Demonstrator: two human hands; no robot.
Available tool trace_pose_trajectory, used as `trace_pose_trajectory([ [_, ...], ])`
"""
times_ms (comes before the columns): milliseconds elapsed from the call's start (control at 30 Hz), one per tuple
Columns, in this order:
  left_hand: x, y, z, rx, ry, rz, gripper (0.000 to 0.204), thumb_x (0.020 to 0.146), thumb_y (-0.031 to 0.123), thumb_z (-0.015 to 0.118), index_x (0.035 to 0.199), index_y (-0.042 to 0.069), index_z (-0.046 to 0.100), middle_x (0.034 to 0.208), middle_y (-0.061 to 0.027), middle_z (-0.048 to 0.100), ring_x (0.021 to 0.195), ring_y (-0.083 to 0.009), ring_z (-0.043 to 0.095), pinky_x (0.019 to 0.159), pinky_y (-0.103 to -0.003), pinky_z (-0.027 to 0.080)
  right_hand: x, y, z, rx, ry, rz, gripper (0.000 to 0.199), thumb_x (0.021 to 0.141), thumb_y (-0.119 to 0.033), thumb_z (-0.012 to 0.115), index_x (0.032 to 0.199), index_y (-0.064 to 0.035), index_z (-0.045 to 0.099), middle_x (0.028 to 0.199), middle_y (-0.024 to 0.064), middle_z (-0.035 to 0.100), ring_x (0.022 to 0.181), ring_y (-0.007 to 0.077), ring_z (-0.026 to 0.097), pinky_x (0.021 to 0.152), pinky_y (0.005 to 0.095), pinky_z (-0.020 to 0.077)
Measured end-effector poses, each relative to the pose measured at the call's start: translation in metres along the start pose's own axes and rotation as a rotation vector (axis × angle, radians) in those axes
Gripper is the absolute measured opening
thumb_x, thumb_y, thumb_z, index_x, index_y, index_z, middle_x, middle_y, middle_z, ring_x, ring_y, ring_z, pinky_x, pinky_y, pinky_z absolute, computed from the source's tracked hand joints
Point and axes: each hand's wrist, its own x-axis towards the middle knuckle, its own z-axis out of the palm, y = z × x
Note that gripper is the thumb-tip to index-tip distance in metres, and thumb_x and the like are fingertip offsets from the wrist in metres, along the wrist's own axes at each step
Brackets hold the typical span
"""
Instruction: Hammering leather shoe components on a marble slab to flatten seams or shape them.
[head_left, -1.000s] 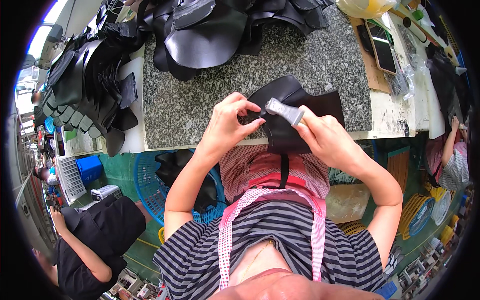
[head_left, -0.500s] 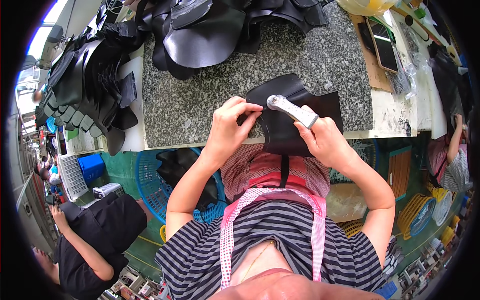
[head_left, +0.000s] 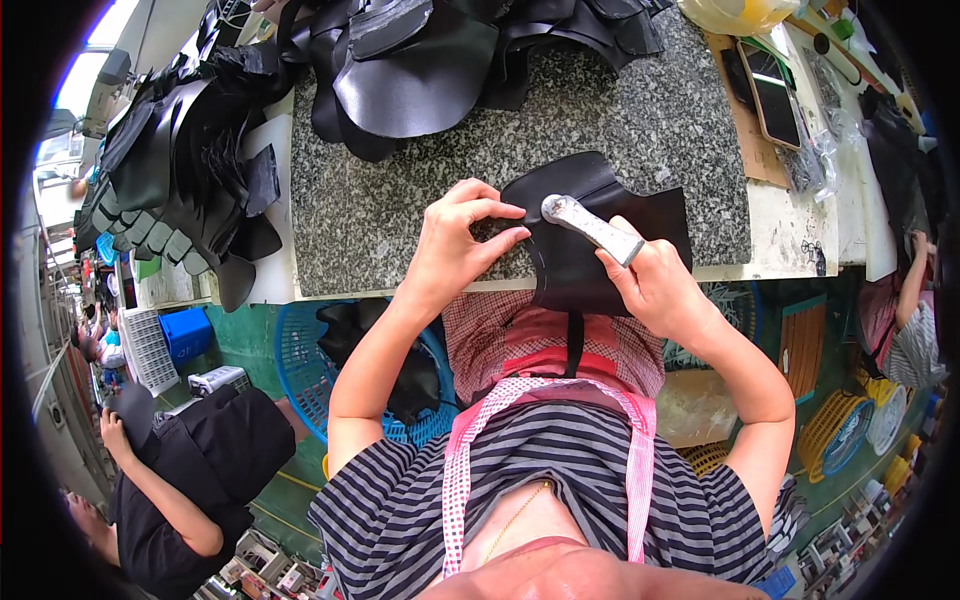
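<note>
A black leather piece (head_left: 600,270) with a curved outline lies at the near edge of a speckled stone slab (head_left: 420,200), partly hanging over it. At its left edge my left hand (head_left: 465,225) has thumb and forefinger closed in on the rim, with a small gap between the tips. My right hand (head_left: 655,285) is wrapped round a hammer (head_left: 595,228) with a silvery metal head, whose rounded end lies over the leather near my left fingertips. The hammer's handle is hidden in my palm.
Black leather pieces (head_left: 415,90) are heaped at the slab's far side, and a stack of more (head_left: 170,150) stands to the left. A phone (head_left: 770,95) lies at the right. Below are a blue basket (head_left: 300,360) and a co-worker in black (head_left: 190,480).
My left thumb and forefinger have parted slightly at the leather's edge. The whole view has shifted a little; the hammer stays over the leather.
</note>
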Motion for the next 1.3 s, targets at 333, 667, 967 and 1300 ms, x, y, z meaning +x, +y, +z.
trace_pose_trajectory([
  [333,0.000,-0.003,0.006,-0.015,0.005,0.029,0.022,0.077,0.003,0.087,0.098,0.008,0.084,0.089,-0.0062,0.069,0.089,-0.0221,0.062,0.081,-0.035,0.053,0.000,0.000,-0.001,-0.015,-0.006,-0.007,0.015,0.104,-0.012,0.056,0.113,-0.0022,0.049,0.071,0.0236,0.063,0.075,0.0494,0.066,0.062,0.0556,0.0472],
  [667,0.002,-0.002,0.000,0.035,-0.025,0.059,0.033,0.073,0.014,0.093,0.103,0.009,0.082,0.100,-0.0101,0.070,0.099,-0.0257,0.066,0.088,-0.037,0.055,0.000,0.000,-0.002,-0.024,-0.011,-0.013,0.016,0.104,-0.013,0.057,0.112,-0.0018,0.048,0.073,0.0241,0.064,0.076,0.0492,0.066,0.063,0.0549,0.0478],
  [967,-0.001,-0.004,0.003,0.027,-0.020,0.072,0.040,0.071,0.017,0.093,0.107,0.005,0.080,0.105,-0.0119,0.067,0.105,-0.0299,0.062,0.093,-0.042,0.053,0.001,-0.024,-0.027,-0.126,0.025,-0.113,0.017,0.103,-0.013,0.058,0.111,0.0002,0.050,0.078,0.0260,0.066,0.079,0.0485,0.067,0.066,0.0543,0.0504],
  [1300,-0.003,-0.005,0.008,0.029,0.003,0.097,0.047,0.069,0.019,0.094,0.111,0.004,0.078,0.112,-0.0116,0.067,0.110,-0.0308,0.061,0.098,-0.042,0.051,0.005,-0.030,-0.020,-0.181,0.037,-0.112,0.018,0.105,-0.015,0.058,0.112,-0.0012,0.048,0.077,0.0256,0.067,0.079,0.0496,0.067,0.064,0.0557,0.0502],
])
